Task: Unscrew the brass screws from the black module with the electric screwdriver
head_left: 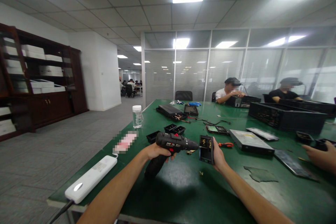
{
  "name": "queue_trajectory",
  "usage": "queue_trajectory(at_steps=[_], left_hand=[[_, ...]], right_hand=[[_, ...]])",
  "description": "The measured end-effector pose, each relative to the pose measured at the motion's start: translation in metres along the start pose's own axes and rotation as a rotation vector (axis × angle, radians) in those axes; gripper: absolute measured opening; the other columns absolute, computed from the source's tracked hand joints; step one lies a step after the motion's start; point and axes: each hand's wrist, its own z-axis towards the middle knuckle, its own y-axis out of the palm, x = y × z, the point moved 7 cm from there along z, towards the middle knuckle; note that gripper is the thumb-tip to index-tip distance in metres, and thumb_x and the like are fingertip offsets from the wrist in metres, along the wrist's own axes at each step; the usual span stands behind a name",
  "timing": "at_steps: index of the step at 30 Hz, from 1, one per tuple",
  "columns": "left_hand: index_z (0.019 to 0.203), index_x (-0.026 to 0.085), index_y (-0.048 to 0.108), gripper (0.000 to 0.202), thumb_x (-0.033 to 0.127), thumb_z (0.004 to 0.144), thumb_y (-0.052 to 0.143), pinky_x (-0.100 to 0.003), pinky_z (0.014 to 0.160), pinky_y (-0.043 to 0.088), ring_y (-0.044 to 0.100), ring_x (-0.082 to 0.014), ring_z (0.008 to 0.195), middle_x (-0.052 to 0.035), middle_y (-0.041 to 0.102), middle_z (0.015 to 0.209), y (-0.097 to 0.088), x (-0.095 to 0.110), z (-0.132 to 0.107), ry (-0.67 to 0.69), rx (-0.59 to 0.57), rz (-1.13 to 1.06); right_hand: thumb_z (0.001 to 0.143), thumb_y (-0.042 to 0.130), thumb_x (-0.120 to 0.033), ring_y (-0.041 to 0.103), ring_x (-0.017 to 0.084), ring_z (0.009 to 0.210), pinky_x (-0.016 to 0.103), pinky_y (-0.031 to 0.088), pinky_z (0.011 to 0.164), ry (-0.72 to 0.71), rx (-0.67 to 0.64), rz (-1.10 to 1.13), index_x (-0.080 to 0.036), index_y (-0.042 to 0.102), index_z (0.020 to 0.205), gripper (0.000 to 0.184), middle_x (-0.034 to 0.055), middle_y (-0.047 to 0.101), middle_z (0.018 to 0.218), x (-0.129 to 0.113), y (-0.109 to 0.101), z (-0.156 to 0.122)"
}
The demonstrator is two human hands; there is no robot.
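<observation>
My left hand (156, 151) is wrapped round the grip of a black cordless drill (174, 142) with red details. The drill lies level and points right. Its tip reaches the left side of a small black plastic housing (206, 154) with brass-coloured pieces inside; whether the bit sits in a screw I cannot tell. My right hand (218, 154) grips that housing from its right side, tilted up above the table. Small brass pieces (201, 173) lie below it, and several similar black housings (174, 128) stand behind the drill.
On the green table (168, 189) are a white power strip (91, 178), a clear bottle (137, 116), an orange screwdriver (226, 145), a silver drive (251, 142) and a circuit board (217, 129). A co-worker's hand (321, 155) is at right. Two people sit behind black cases (286, 116).
</observation>
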Motion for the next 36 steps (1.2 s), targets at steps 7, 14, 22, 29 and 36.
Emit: queue_trajectory(at_steps=[7,14,22,29,36], left_hand=[[0.095,0.007,0.055,0.033,0.02,0.065,0.059,-0.022,0.049,0.041,0.054,-0.0169,0.068,-0.0107,0.057,0.081,0.0006,0.0013,0.0,0.011,0.01,0.009],[0.092,0.007,0.056,0.031,0.019,0.064,0.059,-0.022,0.049,0.041,0.054,-0.0157,0.066,-0.0094,0.057,0.079,0.0011,0.0014,-0.0005,-0.021,0.013,0.004],[0.096,0.007,0.055,0.033,0.018,0.065,0.057,-0.022,0.049,0.041,0.054,-0.0157,0.065,-0.0098,0.057,0.079,0.0005,0.0011,-0.0004,0.006,0.002,-0.007],[0.095,0.007,0.055,0.032,0.017,0.065,0.056,-0.022,0.049,0.041,0.053,-0.0146,0.064,-0.0095,0.057,0.078,0.002,0.0029,-0.0009,-0.004,0.003,-0.001],[0.094,0.007,0.055,0.031,0.016,0.065,0.056,-0.022,0.05,0.041,0.053,-0.0158,0.067,-0.01,0.057,0.079,0.0011,0.0017,-0.0008,-0.01,0.009,0.004]], right_hand=[[0.066,0.051,-0.052,0.055,0.015,0.046,0.028,0.044,0.049,-0.014,-0.008,-0.016,-0.017,0.059,0.071,0.036,0.0002,0.061,0.055,-0.0026,0.0015,-0.003],[0.064,0.051,-0.053,0.054,0.015,0.045,0.028,0.043,0.048,-0.006,0.005,-0.023,-0.018,0.059,0.071,0.037,-0.0003,0.06,0.053,-0.0011,0.0004,-0.0013],[0.063,0.053,-0.053,0.054,0.015,0.046,0.027,0.044,0.048,-0.008,0.031,-0.013,-0.018,0.059,0.07,0.036,-0.0006,0.06,0.054,-0.0024,0.0005,-0.0041],[0.064,0.05,-0.055,0.054,0.016,0.044,0.029,0.044,0.048,0.019,0.039,-0.072,-0.018,0.059,0.073,0.04,0.0003,0.06,0.053,-0.0008,-0.0001,-0.0043],[0.063,0.051,-0.056,0.054,0.017,0.043,0.03,0.044,0.047,0.017,-0.007,-0.058,-0.018,0.059,0.073,0.04,0.0005,0.059,0.051,-0.0014,0.0028,-0.0061]])
